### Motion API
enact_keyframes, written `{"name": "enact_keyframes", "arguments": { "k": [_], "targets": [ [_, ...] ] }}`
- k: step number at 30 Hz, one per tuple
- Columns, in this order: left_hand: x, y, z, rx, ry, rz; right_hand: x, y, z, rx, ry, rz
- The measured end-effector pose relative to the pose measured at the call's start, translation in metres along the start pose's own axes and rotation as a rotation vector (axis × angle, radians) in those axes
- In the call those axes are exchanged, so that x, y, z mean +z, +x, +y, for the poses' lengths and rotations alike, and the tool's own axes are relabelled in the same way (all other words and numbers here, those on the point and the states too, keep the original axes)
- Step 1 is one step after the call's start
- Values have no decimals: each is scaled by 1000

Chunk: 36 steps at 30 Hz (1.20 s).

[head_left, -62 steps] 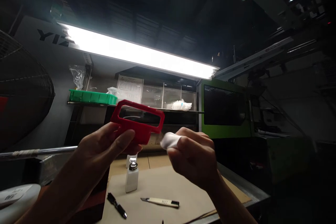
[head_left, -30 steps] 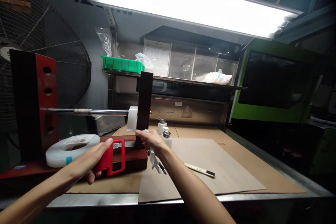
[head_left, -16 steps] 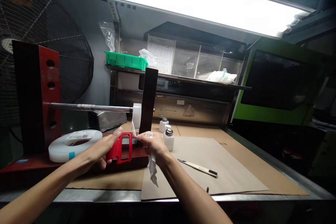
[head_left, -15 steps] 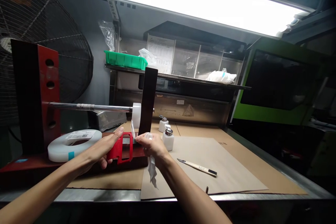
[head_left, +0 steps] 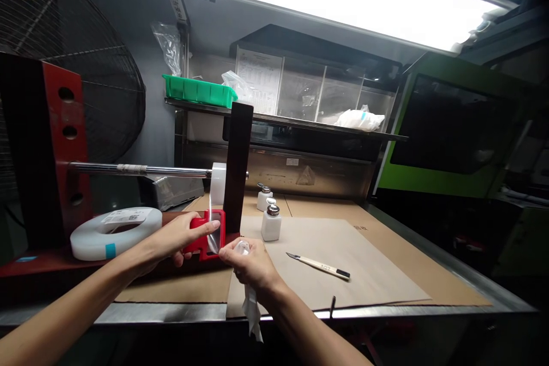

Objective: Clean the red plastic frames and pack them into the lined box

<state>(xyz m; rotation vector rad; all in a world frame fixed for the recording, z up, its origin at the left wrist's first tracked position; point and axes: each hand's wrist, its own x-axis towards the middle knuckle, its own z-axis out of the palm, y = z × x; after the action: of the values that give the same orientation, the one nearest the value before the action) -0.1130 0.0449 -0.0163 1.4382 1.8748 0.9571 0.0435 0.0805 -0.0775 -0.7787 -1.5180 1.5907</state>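
My left hand (head_left: 192, 233) is closed around a red plastic frame-like part (head_left: 222, 223), its thumb pressing clear film against the front. The strip of clear film (head_left: 213, 240) runs down from a narrow roll (head_left: 218, 183) on the metal rod, across the red part, to my right fingertips. My right hand (head_left: 249, 260) pinches the film's lower end, and a crumpled white cloth or tissue (head_left: 252, 311) is tucked in the same hand and hangs below it. What the curled fingers of the right hand hide cannot be made out.
A red and black stand (head_left: 240, 154) carries the metal rod (head_left: 171, 171). On its base lies a large film roll (head_left: 90, 238). White pump bottles (head_left: 271, 226) stand behind my right hand. A craft knife (head_left: 319, 266) lies on brown paper (head_left: 364, 251). A green tray (head_left: 199, 90) sits on the shelf.
The film strip now lies across the red part, drawn down by my right hand. My left thumb has moved onto the film. The view has shifted slightly.
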Motion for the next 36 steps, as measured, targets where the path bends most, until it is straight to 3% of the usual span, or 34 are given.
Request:
{"name": "enact_keyframes", "arguments": {
  "k": [24,36],
  "targets": [
    [0,9,-9,86,-41,-38,-2,1,8,-49,-42,18],
    [1,6,-9,99,-47,-26,-5,3,10,-131,-246,39]
  ]
}}
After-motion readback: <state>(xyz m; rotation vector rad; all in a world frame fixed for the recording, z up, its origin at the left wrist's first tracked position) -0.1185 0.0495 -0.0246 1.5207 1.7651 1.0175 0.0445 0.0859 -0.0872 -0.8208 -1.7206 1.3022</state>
